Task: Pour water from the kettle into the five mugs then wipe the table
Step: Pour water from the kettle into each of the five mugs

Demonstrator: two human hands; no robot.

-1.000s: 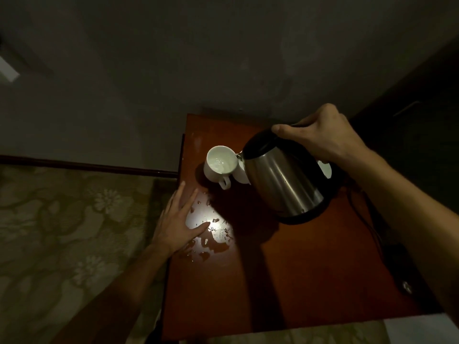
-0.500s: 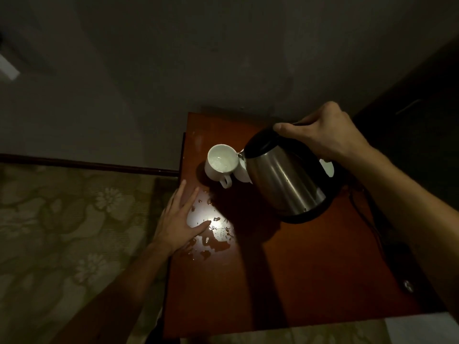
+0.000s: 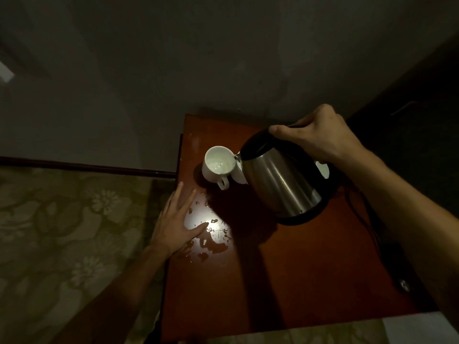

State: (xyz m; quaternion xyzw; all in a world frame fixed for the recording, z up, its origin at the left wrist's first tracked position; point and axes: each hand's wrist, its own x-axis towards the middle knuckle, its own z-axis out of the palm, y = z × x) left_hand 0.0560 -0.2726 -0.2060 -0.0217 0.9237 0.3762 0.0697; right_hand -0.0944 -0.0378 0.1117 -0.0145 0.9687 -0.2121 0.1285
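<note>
My right hand [image 3: 315, 137] is curled round the black handle of the kettle [image 3: 280, 180], thumb laid forward along the top, and holds it tilted in the middle right of the frame with its spout at the rim of a white mug [image 3: 218, 163]. The kettle's body is smooth brushed steel, rounded, with a black lid and a black base ring. The mug is glossy, stands upright near the table's far left corner, handle turned toward me, and there is water in its bottom. Behind the kettle show slivers of more white mugs [image 3: 323, 168] — how many I cannot tell.

My left hand [image 3: 177, 224] lies flat on the table [image 3: 310, 281] at its left edge, fingers straight and spread, thumb out toward a patch of spilled water [image 3: 211, 240] — beads and a small puddle shining under a bright spot of light.

The table is dark reddish wood, polished, with straight edges; its far edge meets a plain grey wall [image 3: 173, 70]. The near half of the top, lower centre of the frame, is bare wood. A dark cord [image 3: 367, 219] runs along the right edge. Left of the table is a floor [image 3: 62, 232] with a pale flower pattern.
</note>
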